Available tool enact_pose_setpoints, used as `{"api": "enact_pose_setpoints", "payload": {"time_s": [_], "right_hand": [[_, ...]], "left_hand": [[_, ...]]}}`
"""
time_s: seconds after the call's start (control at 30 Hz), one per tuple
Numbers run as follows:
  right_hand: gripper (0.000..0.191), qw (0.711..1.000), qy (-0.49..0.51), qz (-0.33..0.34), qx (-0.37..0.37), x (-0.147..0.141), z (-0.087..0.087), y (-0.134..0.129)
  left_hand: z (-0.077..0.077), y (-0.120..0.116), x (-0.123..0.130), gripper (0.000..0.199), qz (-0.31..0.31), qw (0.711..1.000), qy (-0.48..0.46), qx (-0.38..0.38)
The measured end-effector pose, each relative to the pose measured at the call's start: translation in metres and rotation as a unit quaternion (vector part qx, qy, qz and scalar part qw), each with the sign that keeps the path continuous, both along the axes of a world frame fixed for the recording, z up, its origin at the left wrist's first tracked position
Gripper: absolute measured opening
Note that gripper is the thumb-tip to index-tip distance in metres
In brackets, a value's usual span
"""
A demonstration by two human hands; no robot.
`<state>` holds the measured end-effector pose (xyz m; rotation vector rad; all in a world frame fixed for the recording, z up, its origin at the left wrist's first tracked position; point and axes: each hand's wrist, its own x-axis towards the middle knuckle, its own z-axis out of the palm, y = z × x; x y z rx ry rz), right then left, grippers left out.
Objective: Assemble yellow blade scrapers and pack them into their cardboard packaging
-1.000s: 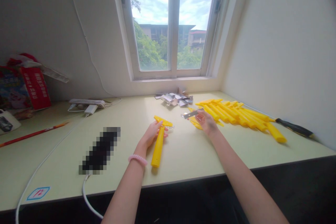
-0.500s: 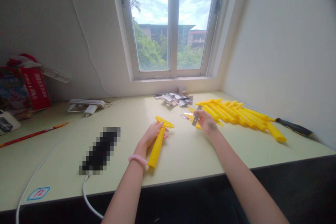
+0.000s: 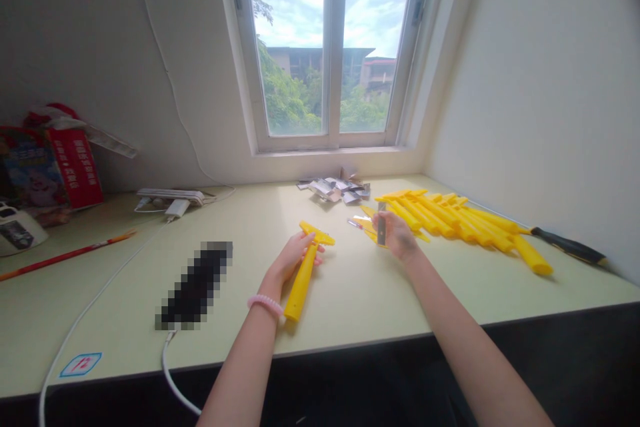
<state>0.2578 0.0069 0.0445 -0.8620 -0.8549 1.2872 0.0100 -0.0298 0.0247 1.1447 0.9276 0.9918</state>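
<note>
A yellow plastic scraper handle (image 3: 301, 283) with a T-shaped head is in my left hand (image 3: 296, 255), whose fingers wrap around its neck. Its lower end points toward the table's front edge. My right hand (image 3: 399, 235) pinches a thin grey metal blade (image 3: 382, 225), held nearly upright and apart from the scraper. Just behind that blade lie more yellow pieces (image 3: 369, 212) and a small pinkish tool (image 3: 354, 223), both partly hidden by my right hand.
Yellow scraper handles (image 3: 450, 217) lie in a row at the right, beside a black-handled tool (image 3: 567, 245). Small grey packets (image 3: 335, 188) are heaped below the window. At the left are a blurred-out dark object (image 3: 195, 287), a power strip (image 3: 170, 197), a cable and a red stick (image 3: 70, 255).
The blade in my right hand has turned from slanted to nearly upright. My left hand keeps its hold on the scraper handle. The whole view has shifted slightly.
</note>
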Motion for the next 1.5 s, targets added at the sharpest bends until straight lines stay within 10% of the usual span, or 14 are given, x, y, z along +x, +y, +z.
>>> {"api": "enact_pose_setpoints", "payload": {"time_s": [1.07,1.5], "right_hand": [[0.019,0.948,-0.281,0.099,0.109,-0.076,-0.008,-0.020],[0.023,0.945,-0.251,0.203,0.055,-0.072,-0.006,-0.026]], "left_hand": [[0.015,-0.020,0.009,0.038,-0.138,0.990,-0.012,0.003],[0.010,-0.017,0.010,0.035,-0.136,0.991,0.007,0.015]]}}
